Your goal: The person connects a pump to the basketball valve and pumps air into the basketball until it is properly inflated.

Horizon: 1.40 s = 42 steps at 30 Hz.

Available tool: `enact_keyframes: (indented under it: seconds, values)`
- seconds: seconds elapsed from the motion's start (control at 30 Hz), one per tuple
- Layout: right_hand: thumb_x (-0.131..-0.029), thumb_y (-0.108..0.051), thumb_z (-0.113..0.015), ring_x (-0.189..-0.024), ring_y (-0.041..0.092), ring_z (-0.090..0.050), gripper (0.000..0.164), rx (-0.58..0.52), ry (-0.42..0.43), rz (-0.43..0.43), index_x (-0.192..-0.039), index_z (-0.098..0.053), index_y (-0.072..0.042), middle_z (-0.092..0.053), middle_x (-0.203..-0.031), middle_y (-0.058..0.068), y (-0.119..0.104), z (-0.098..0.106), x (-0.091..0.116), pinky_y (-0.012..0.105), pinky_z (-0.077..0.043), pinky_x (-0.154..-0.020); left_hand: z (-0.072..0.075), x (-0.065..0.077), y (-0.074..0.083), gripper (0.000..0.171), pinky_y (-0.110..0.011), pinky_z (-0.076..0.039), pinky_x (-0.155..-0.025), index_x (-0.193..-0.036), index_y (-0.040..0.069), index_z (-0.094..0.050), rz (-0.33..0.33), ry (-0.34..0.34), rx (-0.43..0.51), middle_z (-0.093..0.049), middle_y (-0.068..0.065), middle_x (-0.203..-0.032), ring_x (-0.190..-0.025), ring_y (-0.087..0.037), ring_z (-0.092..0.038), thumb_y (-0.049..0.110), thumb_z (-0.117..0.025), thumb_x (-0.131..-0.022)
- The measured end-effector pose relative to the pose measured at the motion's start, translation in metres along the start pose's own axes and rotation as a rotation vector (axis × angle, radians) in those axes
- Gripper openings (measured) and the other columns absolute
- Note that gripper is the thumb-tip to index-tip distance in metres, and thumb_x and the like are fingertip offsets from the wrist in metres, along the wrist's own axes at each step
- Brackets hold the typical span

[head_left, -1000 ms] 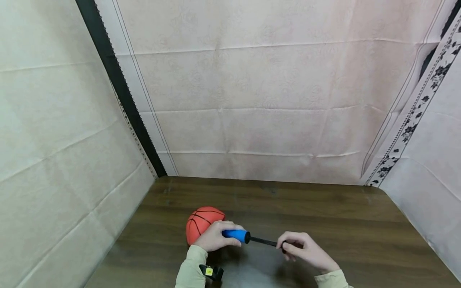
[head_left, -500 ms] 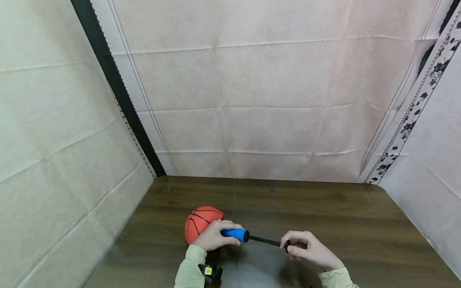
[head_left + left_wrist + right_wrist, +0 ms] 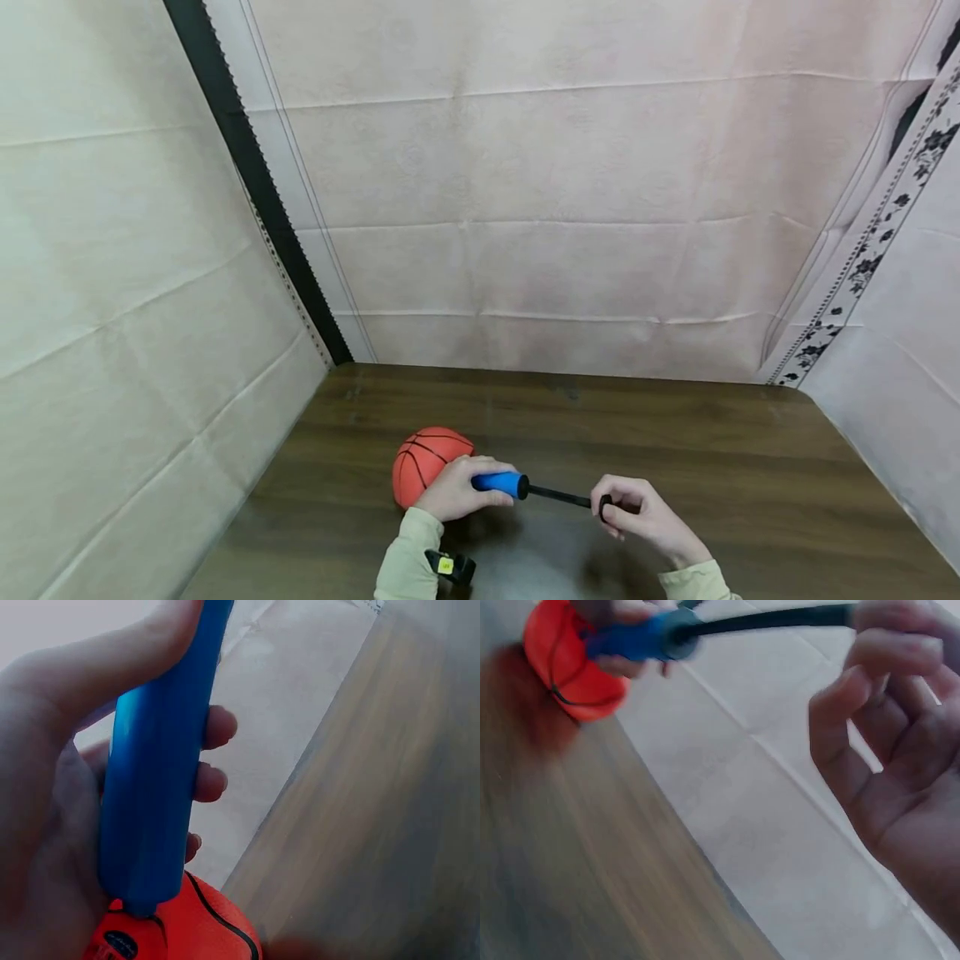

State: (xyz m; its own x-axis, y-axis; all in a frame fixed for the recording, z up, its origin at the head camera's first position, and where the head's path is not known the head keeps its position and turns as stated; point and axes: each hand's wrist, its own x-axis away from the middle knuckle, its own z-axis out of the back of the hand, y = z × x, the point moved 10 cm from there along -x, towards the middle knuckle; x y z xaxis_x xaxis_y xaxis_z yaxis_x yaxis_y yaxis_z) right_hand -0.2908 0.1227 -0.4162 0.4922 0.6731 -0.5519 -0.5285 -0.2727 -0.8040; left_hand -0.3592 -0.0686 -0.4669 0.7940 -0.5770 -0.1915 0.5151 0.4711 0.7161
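Observation:
An orange-red basketball [image 3: 423, 457] with black lines sits on the table, left of a blue hand pump [image 3: 497, 483]. My left hand [image 3: 459, 493] grips the pump's barrel, fingers and thumb wrapped round it. In the left wrist view, the barrel [image 3: 154, 795] points its narrow end at the ball [image 3: 202, 922], next to a dark oval label; whether a needle goes in cannot be seen. From the barrel's other end a black rod [image 3: 558, 497] runs out to the right. My right hand [image 3: 636, 515] holds the dark handle at the rod's end, partly hidden by the fingers.
The brown wood-grain table [image 3: 675, 433] is enclosed by pale cloth walls [image 3: 562, 208] at the back and both sides. A black strap device [image 3: 452, 567] with a yellow label is on the left wrist.
Compared with one second ago, my right hand stands slightly farther from the left, with a little more rod showing. My left hand keeps its grip on the barrel beside the ball.

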Motion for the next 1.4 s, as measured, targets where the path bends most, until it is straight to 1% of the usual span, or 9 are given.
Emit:
enact_keyframes:
  seconds: [0.1, 0.23, 0.37, 0.47, 0.57, 0.67, 0.87, 1.27, 1.4]
  values:
    - [-0.093, 0.018, -0.039, -0.050, 0.027, -0.039, 0.019, -0.024, 0.031, -0.012, -0.098, -0.052, 0.005, -0.044, -0.067, 0.017, 0.005, -0.002, -0.004, 0.033, -0.037, -0.040, -0.002, -0.004, 0.005, 0.041, -0.023, -0.050, -0.078, -0.124, 0.024, -0.066, 0.007, 0.016, -0.059, -0.069, -0.002, -0.117, -0.096, -0.010, -0.059, 0.041, -0.070, -0.087]
    - [-0.097, 0.012, -0.039, -0.054, 0.027, -0.040, 0.017, -0.022, 0.105, -0.111, -0.102, -0.052, 0.003, -0.042, -0.067, 0.021, 0.024, -0.005, -0.012, 0.035, -0.039, -0.044, -0.007, -0.009, 0.013, 0.043, -0.025, -0.051, -0.082, -0.124, 0.021, -0.066, -0.007, 0.025, -0.112, -0.070, 0.000, -0.117, -0.096, -0.010, -0.061, 0.040, -0.071, -0.086]
    - [-0.100, 0.005, -0.041, -0.056, 0.026, -0.043, 0.012, -0.003, 0.167, -0.180, -0.103, -0.053, 0.004, -0.043, -0.069, 0.025, 0.040, -0.012, -0.020, 0.038, -0.041, -0.046, -0.011, -0.012, 0.021, 0.041, -0.025, -0.050, -0.082, -0.123, 0.021, -0.066, -0.041, 0.034, -0.111, -0.071, 0.001, -0.114, -0.094, -0.008, -0.061, 0.039, -0.072, -0.086]
    - [-0.100, 0.003, -0.041, -0.055, 0.028, -0.043, 0.012, 0.031, 0.182, -0.180, -0.104, -0.052, 0.006, -0.044, -0.069, 0.025, 0.044, -0.019, -0.026, 0.038, -0.042, -0.046, -0.011, -0.011, 0.022, 0.040, -0.024, -0.050, -0.081, -0.122, 0.023, -0.067, -0.051, 0.044, -0.107, -0.071, 0.002, -0.112, -0.092, -0.007, -0.059, 0.040, -0.071, -0.086]
    - [-0.100, 0.003, -0.041, -0.056, 0.032, -0.043, 0.013, 0.045, 0.163, -0.182, -0.106, -0.052, 0.007, -0.045, -0.069, 0.024, 0.044, -0.024, -0.028, 0.039, -0.042, -0.046, -0.012, -0.009, 0.019, 0.040, -0.024, -0.047, -0.081, -0.122, 0.028, -0.067, -0.049, 0.044, -0.116, -0.070, 0.004, -0.112, -0.092, -0.005, -0.056, 0.044, -0.070, -0.086]
    - [-0.101, -0.001, -0.043, -0.060, 0.034, -0.042, 0.014, 0.024, 0.136, -0.245, -0.107, -0.053, 0.007, -0.046, -0.072, 0.024, 0.046, -0.026, -0.025, 0.039, -0.041, -0.050, -0.012, -0.007, 0.018, 0.037, -0.024, -0.045, -0.080, -0.121, 0.033, -0.066, -0.064, 0.027, -0.120, -0.070, 0.007, -0.112, -0.093, -0.004, -0.054, 0.046, -0.069, -0.086]
    - [-0.102, -0.007, -0.045, -0.062, 0.025, -0.045, 0.020, 0.006, 0.058, -0.344, -0.115, -0.052, 0.006, -0.045, -0.076, 0.019, 0.048, -0.030, -0.019, 0.034, -0.045, -0.057, -0.013, -0.006, 0.020, 0.032, -0.021, -0.045, -0.078, -0.118, 0.035, -0.067, -0.119, -0.012, -0.045, -0.070, 0.009, -0.109, -0.090, -0.002, -0.054, 0.038, -0.072, -0.086]
    - [-0.102, -0.008, -0.046, -0.061, 0.033, -0.046, 0.019, 0.072, -0.018, -0.338, -0.119, -0.055, -0.006, -0.051, -0.079, 0.022, 0.042, -0.032, -0.016, 0.028, -0.048, -0.056, -0.015, -0.004, 0.017, 0.034, -0.021, -0.047, -0.078, -0.118, 0.035, -0.067, -0.093, -0.050, 0.040, -0.069, 0.008, -0.109, -0.090, -0.002, -0.055, 0.044, -0.071, -0.086]
    - [-0.101, 0.001, -0.043, -0.058, 0.029, -0.048, 0.020, 0.077, -0.014, -0.257, -0.116, -0.056, -0.004, -0.052, -0.076, 0.021, 0.027, -0.023, -0.014, 0.031, -0.047, -0.052, -0.009, -0.002, 0.015, 0.033, -0.022, -0.047, -0.077, -0.118, 0.034, -0.067, -0.081, -0.026, 0.025, -0.069, 0.008, -0.111, -0.091, -0.002, -0.055, 0.043, -0.071, -0.086]
